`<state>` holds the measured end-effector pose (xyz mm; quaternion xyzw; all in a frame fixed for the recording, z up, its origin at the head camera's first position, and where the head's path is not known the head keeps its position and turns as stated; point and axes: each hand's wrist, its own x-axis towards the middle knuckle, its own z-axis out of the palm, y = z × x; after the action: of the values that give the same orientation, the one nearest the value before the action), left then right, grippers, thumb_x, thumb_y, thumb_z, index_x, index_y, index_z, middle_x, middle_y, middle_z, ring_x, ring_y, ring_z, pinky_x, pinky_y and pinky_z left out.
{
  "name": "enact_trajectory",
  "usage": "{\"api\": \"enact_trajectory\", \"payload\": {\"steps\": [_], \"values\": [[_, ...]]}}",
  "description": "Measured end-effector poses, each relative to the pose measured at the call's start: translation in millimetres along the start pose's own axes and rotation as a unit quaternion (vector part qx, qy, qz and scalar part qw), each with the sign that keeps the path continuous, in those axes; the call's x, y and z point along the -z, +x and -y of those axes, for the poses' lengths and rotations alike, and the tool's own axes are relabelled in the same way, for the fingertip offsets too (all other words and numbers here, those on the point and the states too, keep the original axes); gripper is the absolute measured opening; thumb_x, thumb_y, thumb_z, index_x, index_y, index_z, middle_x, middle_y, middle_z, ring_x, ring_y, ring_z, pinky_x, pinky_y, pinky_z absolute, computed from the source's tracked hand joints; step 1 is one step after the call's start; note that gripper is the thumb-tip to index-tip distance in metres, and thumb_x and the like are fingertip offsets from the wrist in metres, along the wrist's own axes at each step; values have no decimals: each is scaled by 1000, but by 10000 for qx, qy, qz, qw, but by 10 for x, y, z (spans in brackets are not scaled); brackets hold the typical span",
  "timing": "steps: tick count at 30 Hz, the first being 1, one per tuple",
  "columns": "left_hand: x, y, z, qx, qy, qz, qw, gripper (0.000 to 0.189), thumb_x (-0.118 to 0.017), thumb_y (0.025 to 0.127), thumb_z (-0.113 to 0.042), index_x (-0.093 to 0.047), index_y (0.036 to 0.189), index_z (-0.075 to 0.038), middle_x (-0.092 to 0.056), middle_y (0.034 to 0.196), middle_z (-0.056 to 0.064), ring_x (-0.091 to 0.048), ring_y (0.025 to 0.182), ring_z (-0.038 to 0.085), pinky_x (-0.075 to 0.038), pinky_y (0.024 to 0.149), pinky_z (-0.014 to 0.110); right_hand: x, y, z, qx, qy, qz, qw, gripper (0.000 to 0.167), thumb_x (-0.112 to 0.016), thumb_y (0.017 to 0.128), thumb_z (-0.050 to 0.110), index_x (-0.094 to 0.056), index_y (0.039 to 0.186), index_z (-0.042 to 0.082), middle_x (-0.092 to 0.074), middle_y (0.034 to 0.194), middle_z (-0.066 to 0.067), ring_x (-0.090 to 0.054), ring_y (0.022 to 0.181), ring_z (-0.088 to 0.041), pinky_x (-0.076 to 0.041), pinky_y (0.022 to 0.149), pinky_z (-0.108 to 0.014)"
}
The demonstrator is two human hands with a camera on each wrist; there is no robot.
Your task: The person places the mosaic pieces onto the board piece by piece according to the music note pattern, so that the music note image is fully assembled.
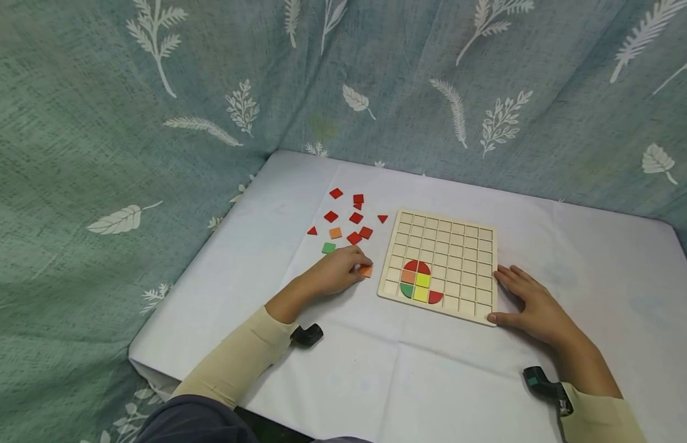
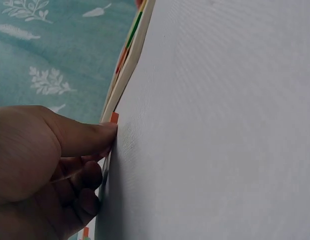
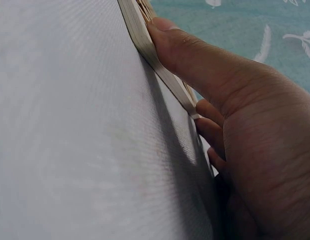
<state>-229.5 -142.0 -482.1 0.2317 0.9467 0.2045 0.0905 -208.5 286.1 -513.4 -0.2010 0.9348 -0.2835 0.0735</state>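
My left hand point(image 1: 335, 271) pinches an orange square tile point(image 1: 366, 271) between thumb and fingers, just left of the board. In the left wrist view, a corner of that tile shows past the thumb tip. The pale wooden grid board point(image 1: 454, 258) lies on the table. On its near-left cells are red quarter-circle tiles point(image 1: 435, 298), an orange square point(image 1: 408, 276), yellow squares point(image 1: 423, 280) and a green quarter-circle point(image 1: 407, 290). My right hand point(image 1: 534, 304) rests against the board's right edge, fingers extended along it. Its thumb point(image 3: 190, 55) touches the board's near-right corner.
Loose tiles lie left of the board: several red squares point(image 1: 330, 216), small red triangles point(image 1: 382, 218), an orange square point(image 1: 335, 233) and a green tile point(image 1: 329, 248). White cloth point(image 1: 343, 369) covers the table. A leaf-patterned curtain point(image 1: 399, 80) hangs behind and to the left.
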Motion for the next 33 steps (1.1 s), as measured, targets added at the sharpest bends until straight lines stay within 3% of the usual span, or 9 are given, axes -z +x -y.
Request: {"api": "enact_trajectory", "payload": {"steps": [5, 11, 20, 33], "values": [[44, 67, 6, -75, 25, -14, 10000, 35, -68, 93, -25, -66, 126, -12, -59, 111, -6, -52, 93, 7, -45, 79, 23, 3, -7, -2, -26, -47, -10, 10000, 108, -79, 71, 59, -31, 152, 6, -27, 155, -17, -12, 145, -38, -17, 101, -70], [56, 199, -24, -410, -35, -204, 9989, 38, -69, 92, -26, -65, 128, -14, -58, 117, -7, -52, 102, 5, -44, 86, 22, -16, -3, -1, -40, -68, -11, 10000, 107, -79, 71, 57, -31, 152, 6, -27, 156, -16, -12, 145, -37, -17, 102, -69], [-16, 424, -415, -1351, -91, 30, 9908, 35, -65, 95, -26, -65, 128, -14, -54, 117, -6, -51, 101, 6, -42, 86, 19, -2, -13, 11, -87, -60, 8, 9999, 108, -79, 72, 58, -30, 152, 6, -26, 156, -16, -10, 145, -37, -17, 102, -69], [-196, 603, -817, -1744, 302, 239, 9839, 31, -66, 95, -30, -69, 122, -16, -57, 112, -7, -52, 98, 5, -41, 85, 18, 8, -9, -14, -106, 19, -1, 9999, 106, -79, 71, 58, -33, 151, 5, -26, 156, -19, -12, 145, -37, -16, 104, -68]]}}
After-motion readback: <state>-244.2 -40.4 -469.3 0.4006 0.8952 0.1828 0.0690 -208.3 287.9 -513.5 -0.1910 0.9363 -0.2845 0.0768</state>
